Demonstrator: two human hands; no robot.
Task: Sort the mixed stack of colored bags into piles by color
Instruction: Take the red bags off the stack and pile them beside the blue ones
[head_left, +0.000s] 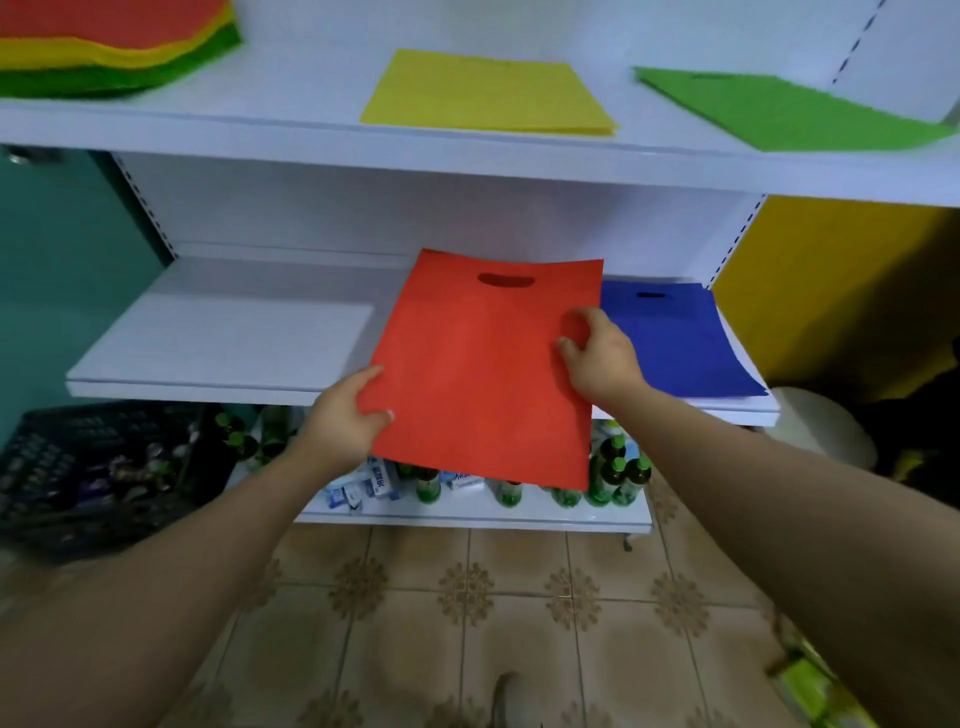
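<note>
A red bag (478, 364) with an oval handle hole hangs flat over the front of the middle shelf (218, 338). My left hand (345, 415) pinches its lower left edge, thumb on top. My right hand (602, 353) grips its right edge. A blue bag (675, 343) lies on the middle shelf just to the right. On the upper shelf (311, 135) lie a yellow bag (488, 93) in the middle and a green bag (779, 109) at the right. The mixed stack (104, 47) of red, yellow and green bags sits at the upper left.
Green bottles (618, 478) and small cartons (374, 483) stand on the bottom shelf. A dark crate (98, 467) of items sits on the floor at the left. A yellow panel (831, 291) stands to the right of the shelving. Tiled floor lies below.
</note>
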